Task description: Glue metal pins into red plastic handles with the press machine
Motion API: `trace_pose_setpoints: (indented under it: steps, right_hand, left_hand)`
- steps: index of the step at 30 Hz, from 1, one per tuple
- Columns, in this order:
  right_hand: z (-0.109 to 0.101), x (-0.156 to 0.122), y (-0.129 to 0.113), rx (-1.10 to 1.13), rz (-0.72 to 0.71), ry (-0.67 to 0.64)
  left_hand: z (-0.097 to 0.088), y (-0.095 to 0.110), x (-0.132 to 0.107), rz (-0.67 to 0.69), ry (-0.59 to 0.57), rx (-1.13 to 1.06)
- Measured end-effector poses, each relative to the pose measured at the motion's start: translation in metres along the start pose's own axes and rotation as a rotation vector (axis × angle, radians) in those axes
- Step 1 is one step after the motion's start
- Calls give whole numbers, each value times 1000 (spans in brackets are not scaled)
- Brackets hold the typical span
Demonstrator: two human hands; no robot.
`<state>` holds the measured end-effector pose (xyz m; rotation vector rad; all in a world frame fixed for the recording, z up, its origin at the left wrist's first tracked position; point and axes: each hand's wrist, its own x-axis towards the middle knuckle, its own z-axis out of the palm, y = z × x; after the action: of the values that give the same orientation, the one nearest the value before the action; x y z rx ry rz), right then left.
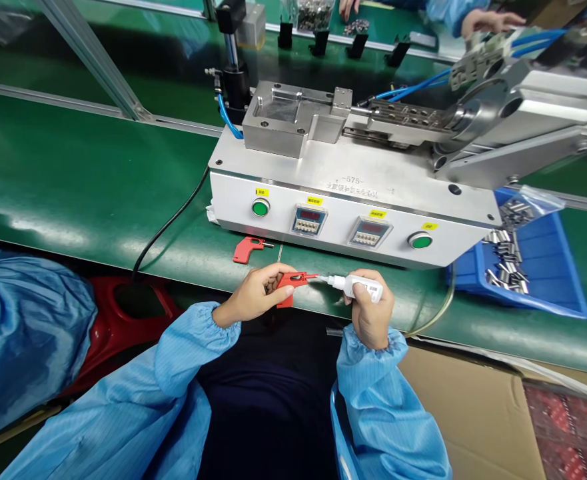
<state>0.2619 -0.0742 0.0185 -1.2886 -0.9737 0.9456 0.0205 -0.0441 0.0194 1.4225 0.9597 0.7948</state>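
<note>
Between the fingers of my left hand (pixel 256 292) is a red pistol-shaped part (pixel 286 281), its narrow end pointing right. My right hand (pixel 372 303) grips a small white squeeze bottle (pixel 366 288), tipped on its side. The bottle's thin nozzle reaches left to the narrow end of the red part; whether they touch I cannot tell. On the green bench just beyond my left hand lies a second red pistol-shaped part (pixel 247 249) with a metal pin sticking out to the right.
A white bench machine (pixel 283 180) with green buttons, two displays and a metal fixture (pixel 273 137) stands ahead. At right sits a blue bin (pixel 558 267) of metal tubes. A red stool (pixel 108 320) is at left, a cardboard box (pixel 468 407) below right. Another person's hands (pixel 488 23) show across the bench.
</note>
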Motion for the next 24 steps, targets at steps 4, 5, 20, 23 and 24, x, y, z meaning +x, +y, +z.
trace_pose_setpoints:
  steps: [4,5,20,23,24]
  right_hand:
    - [1,0,1,-5,3,14]
    - [1,0,1,-6,3,16]
    - [0,0,3,-30,-5,29]
    - [0,-1,3,-45,-11,34]
    - [0,-1,3,-46,-12,35]
  left_hand:
    - [-1,-1,0,3,2,6]
    - [-1,-1,0,4,1,6]
    - [-2,0,0,3,3,12]
    - [-2,0,0,2,4,21]
    - [-2,0,0,2,1,22]
